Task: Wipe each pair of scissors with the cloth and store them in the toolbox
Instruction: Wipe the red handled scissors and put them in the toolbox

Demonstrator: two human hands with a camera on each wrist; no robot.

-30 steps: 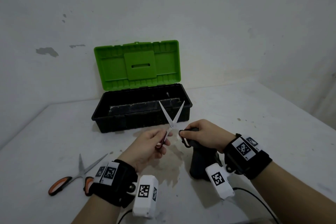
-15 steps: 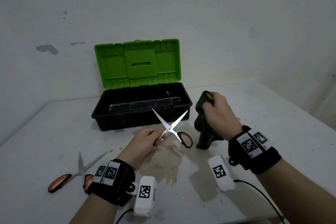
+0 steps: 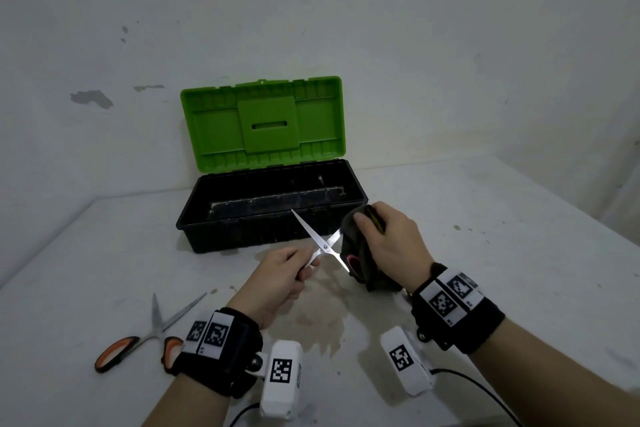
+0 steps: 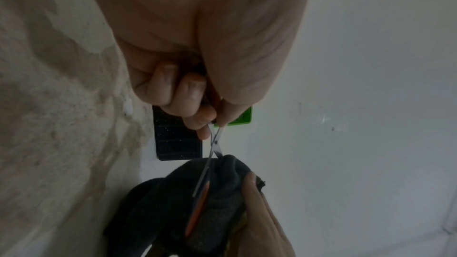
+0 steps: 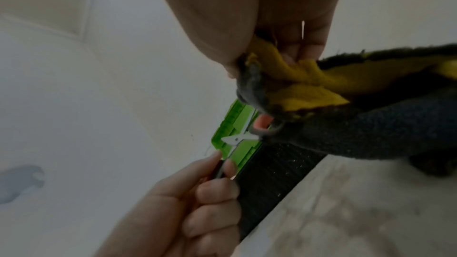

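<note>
My left hand (image 3: 294,274) grips one handle of a small pair of red-handled scissors (image 3: 325,246) above the table, in front of the toolbox. Their blades are spread wide, and the free red handle (image 3: 351,260) lies against the cloth. My right hand (image 3: 391,239) holds a dark cloth (image 3: 351,236) with a yellow inner side (image 5: 309,89) pressed over the right blade, whose tip is hidden. In the left wrist view the scissors (image 4: 215,142) run into the cloth (image 4: 160,212). The black toolbox (image 3: 270,236) stands open, its green lid (image 3: 263,125) upright.
A second, larger pair of scissors (image 3: 152,333) with orange handles lies open on the white table at the near left, beside my left wrist. The table (image 3: 502,253) meets a white wall right behind the toolbox. A damp stain (image 3: 322,319) marks the table between my hands.
My right hand let go of the scissors' handle, lifted the cloth off the table and brought it left onto the right blade. My left hand has kept hold of the scissors, which opened wider.
</note>
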